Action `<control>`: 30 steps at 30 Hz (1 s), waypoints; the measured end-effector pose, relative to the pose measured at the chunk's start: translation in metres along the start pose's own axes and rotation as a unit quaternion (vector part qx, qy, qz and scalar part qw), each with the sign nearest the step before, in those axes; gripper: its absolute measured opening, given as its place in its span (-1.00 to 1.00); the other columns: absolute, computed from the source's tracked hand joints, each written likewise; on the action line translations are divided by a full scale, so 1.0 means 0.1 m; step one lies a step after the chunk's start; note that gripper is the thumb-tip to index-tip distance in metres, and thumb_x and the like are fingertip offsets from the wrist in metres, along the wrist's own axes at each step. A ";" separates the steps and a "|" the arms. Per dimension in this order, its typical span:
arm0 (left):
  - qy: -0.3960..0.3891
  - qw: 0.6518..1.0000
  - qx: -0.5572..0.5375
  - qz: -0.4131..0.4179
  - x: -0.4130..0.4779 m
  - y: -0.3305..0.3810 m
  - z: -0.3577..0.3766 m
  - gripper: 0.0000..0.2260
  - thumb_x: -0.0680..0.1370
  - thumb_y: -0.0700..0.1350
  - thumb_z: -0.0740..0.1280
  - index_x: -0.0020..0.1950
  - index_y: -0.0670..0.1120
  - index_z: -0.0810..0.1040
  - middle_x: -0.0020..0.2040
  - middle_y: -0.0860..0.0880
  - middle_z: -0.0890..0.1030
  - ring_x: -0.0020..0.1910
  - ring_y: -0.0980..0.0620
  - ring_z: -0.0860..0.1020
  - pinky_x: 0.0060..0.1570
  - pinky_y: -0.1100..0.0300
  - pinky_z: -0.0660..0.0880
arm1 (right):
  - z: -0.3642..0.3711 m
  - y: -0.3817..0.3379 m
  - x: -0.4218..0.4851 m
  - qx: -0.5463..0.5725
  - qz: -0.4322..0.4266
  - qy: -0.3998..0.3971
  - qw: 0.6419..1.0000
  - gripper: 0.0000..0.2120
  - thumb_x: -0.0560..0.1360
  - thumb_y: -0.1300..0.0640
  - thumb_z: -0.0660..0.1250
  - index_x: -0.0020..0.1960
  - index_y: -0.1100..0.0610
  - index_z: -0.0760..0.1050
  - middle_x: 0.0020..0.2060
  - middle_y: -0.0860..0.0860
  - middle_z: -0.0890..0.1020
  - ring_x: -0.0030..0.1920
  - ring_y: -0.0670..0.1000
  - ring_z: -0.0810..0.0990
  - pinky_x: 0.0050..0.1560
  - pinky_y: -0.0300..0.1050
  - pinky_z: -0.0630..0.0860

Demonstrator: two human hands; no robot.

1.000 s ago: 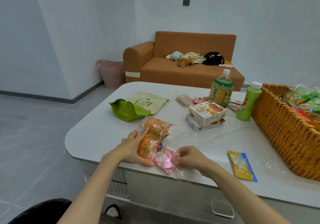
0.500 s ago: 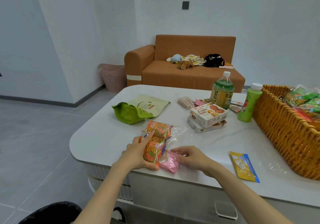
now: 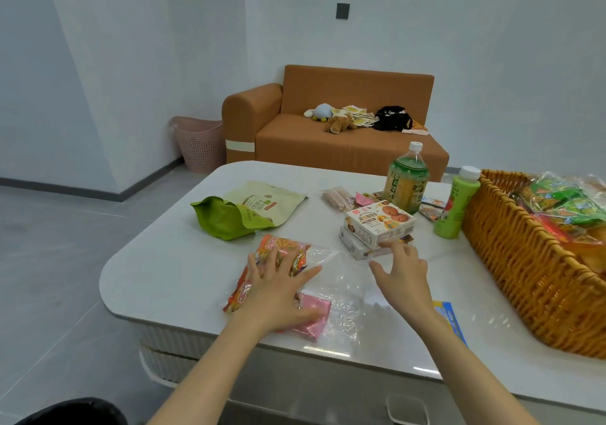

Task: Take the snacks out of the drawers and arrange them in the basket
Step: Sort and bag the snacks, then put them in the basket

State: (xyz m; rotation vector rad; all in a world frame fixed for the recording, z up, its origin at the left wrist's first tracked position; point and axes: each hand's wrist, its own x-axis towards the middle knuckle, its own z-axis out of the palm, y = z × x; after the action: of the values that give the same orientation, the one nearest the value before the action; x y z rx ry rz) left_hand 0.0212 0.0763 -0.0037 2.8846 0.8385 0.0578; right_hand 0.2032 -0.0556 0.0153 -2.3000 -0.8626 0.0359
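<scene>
A clear plastic bag of orange snack packets (image 3: 278, 250) and a pink packet (image 3: 314, 316) lies near the table's front edge. My left hand (image 3: 278, 290) rests flat on it, fingers spread. My right hand (image 3: 401, 268) hovers open just right of the bag, its fingertips close to two stacked white cookie boxes (image 3: 377, 227). The wicker basket (image 3: 511, 257) stands at the right with several green and orange snack bags inside. A yellow and blue sachet (image 3: 451, 321) lies partly hidden behind my right forearm.
A green pouch (image 3: 249, 211) lies at the table's left. A large green tea bottle (image 3: 406, 178), a small green bottle (image 3: 457, 204) and small wrapped snacks (image 3: 337, 196) stand behind the boxes. An orange sofa (image 3: 328, 139) and pink bin (image 3: 200, 142) are beyond the white table (image 3: 170, 270).
My right hand let go of the pink end of the bag and moved up and right toward the cookie boxes. My left hand flattened onto the bag. The camera came closer.
</scene>
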 end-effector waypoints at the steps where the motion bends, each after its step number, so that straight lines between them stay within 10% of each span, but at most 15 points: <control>1: -0.001 1.000 0.016 0.000 0.05 -0.01 0.01 -0.14 0.20 0.52 -0.12 0.50 0.34 -0.01 0.57 0.07 -0.21 0.50 -0.17 -0.35 0.32 -0.39 -0.38 | 0.00 0.01 0.05 -0.004 0.010 -0.001 1.000 -0.59 0.55 0.02 0.30 0.37 0.05 0.35 0.42 0.09 0.28 0.38 0.20 0.20 0.25 0.06 0.32; 16: 0.005 0.998 0.051 -0.040 0.78 0.02 -0.04 -0.35 0.49 0.36 0.17 0.52 0.28 0.03 0.57 -0.01 0.02 0.54 -0.17 -0.11 0.37 -0.39 -0.24 | 0.48 -0.30 1.40 -0.283 -0.169 -0.094 0.939 -0.52 0.55 -0.16 0.21 0.44 -0.13 0.28 0.50 -0.01 0.22 0.52 0.12 0.05 0.47 0.28 -0.05; 30: -0.011 0.999 -0.023 -0.043 1.15 -0.09 -0.14 -0.34 0.47 0.39 0.18 0.51 0.30 0.04 0.56 0.05 0.10 0.55 -0.06 -0.03 0.41 -0.31 -0.21 | 0.04 -0.01 1.60 -0.396 -0.025 -0.254 0.882 -0.66 0.40 -0.05 0.36 0.17 -0.09 0.52 0.15 -0.07 0.54 0.20 0.06 0.48 0.23 0.08 0.41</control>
State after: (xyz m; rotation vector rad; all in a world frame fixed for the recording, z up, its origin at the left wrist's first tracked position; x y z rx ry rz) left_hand 0.1123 0.1470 0.0090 2.7976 0.9422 0.0361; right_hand 0.3263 0.0421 0.0444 -3.0997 -1.3961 0.3340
